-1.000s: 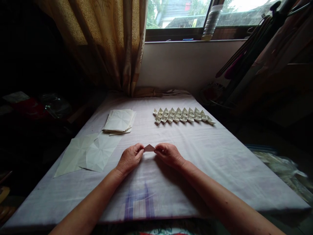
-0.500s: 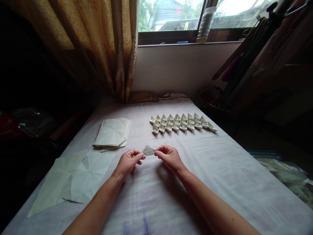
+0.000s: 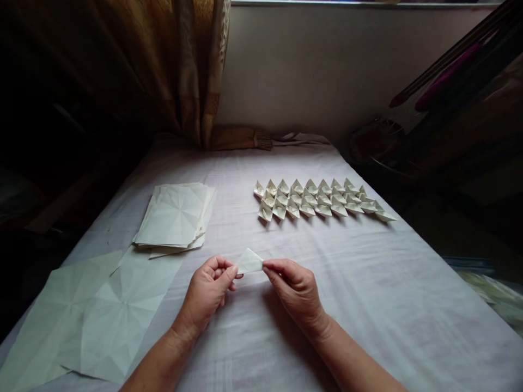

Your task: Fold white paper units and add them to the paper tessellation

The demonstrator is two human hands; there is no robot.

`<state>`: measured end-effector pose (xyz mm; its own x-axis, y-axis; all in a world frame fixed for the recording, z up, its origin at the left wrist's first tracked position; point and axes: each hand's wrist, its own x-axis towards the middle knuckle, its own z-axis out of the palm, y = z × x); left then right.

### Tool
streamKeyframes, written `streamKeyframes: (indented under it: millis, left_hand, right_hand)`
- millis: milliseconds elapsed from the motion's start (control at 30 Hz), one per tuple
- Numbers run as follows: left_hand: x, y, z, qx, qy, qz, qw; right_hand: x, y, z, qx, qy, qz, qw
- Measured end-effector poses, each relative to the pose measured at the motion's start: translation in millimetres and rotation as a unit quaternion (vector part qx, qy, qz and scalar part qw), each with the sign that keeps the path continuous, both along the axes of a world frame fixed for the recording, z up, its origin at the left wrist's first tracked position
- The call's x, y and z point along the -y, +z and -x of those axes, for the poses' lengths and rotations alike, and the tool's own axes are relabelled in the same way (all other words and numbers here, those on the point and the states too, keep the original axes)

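A small folded piece of white paper (image 3: 250,262), triangular in outline with its peak upward, is held just above the sheet between both hands. My left hand (image 3: 214,280) pinches its left corner between thumb and fingers. At the right corner, my right hand (image 3: 296,288) has thumb and forefinger closed on it. Beyond the hands, to the right, several folded paper boats (image 3: 322,201) stand in close rows. A stack of creased white paper (image 3: 174,215) lies to the left, and creased loose sheets (image 3: 118,310) are spread nearer me.
A pale bedsheet (image 3: 368,305) covers the surface underneath. A gold curtain (image 3: 200,81) hangs at the back left, with a brown fringed cloth (image 3: 241,139) at the far edge. Dark clutter and a plastic bag (image 3: 494,299) lie beyond the right edge.
The view has tilted downward, so the window is nearly out of sight and the papers look closer. Both hands keep their pinch on the folded paper, whose face now shows a little more.
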<state>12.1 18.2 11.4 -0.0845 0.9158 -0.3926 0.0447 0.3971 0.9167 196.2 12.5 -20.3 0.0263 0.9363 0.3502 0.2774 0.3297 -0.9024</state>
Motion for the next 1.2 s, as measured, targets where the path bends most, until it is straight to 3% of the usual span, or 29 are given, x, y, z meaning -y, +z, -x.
streamKeyframes:
  millis: [133,367,467,667,800,1200]
  left_hand:
    - [2,-0.7,-1,-0.003,0.015,0.0,1.0]
    - [7,-4.4,-4,-0.039,0.007,-0.032,0.999]
    - [8,-6.2,-5,-0.067,-0.002,-0.068,0.995]
    - [15,-15.3,-6,-0.116,-0.016,-0.13,0.985]
    - [19,-19.1,-3,-0.112,-0.025,-0.119,0.986]
    - [11,-1.6,-1,-0.025,-0.005,-0.07,0.997]
  right_hand:
    - [1,8.6,-2,0.011,0.01,0.014,1.0]
    - [-2,11.8,-5,-0.104,0.026,0.185,0.977]
    - [-1,13.2,-6,-0.119,0.04,0.217,0.968]
    - [1,12.3,-4,-0.083,-0.016,0.181,0.98]
    - [0,10.4,-4,-0.085,-0.045,0.164,0.982]
    - [0,10.8,-6,-0.089,-0.028,0.16,0.983]
